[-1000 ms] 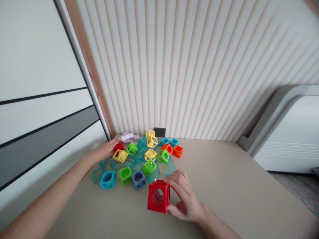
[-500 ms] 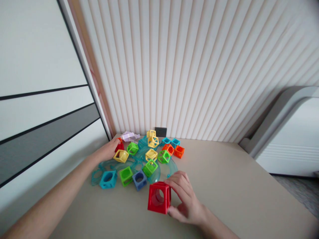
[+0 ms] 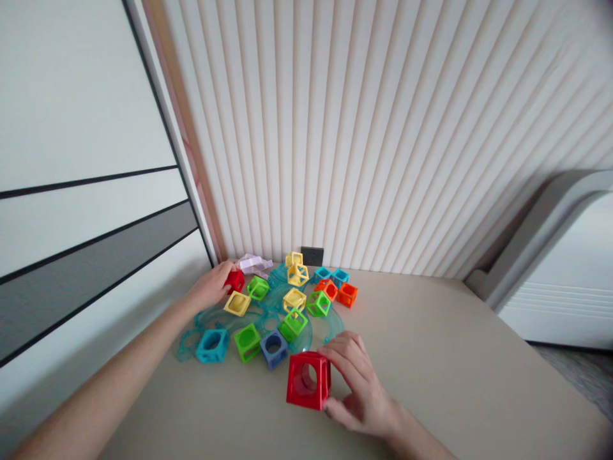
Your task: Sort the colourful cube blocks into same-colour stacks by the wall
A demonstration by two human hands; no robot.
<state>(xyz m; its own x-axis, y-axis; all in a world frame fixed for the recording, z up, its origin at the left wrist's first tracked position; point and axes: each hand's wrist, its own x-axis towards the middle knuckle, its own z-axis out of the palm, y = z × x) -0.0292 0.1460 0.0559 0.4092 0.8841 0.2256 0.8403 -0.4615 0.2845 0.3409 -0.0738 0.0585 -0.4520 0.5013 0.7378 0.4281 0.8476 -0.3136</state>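
Near the front of the table, my right hand (image 3: pixel 357 386) grips a red cube block (image 3: pixel 308 381) by its right side; a round hole shows in the block's face. My left hand (image 3: pixel 214 285) reaches to the far left of the pile, its fingers closed on a smaller-looking red block (image 3: pixel 235 282). Just in front of that one lies a yellow block (image 3: pixel 237 304), with a green block (image 3: pixel 258 288) to its right. Closer to me are a light-blue block (image 3: pixel 212 345), a green block (image 3: pixel 247 342) and a dark-blue block (image 3: pixel 274 349).
Clear teal track pieces (image 3: pixel 225 318) lie under and among the blocks. Orange blocks (image 3: pixel 347 294) and light-blue blocks (image 3: pixel 340 276) sit at the pile's right. Lilac pieces (image 3: pixel 253 262) rest by the ribbed wall (image 3: pixel 325 128), near a black socket (image 3: pixel 312 256). A white cabinet stands at left.
At the left, the red block shows more clearly in my left hand, and the yellow block beside it has tipped. The whole view has shifted slightly; my right hand still grips its red cube block.
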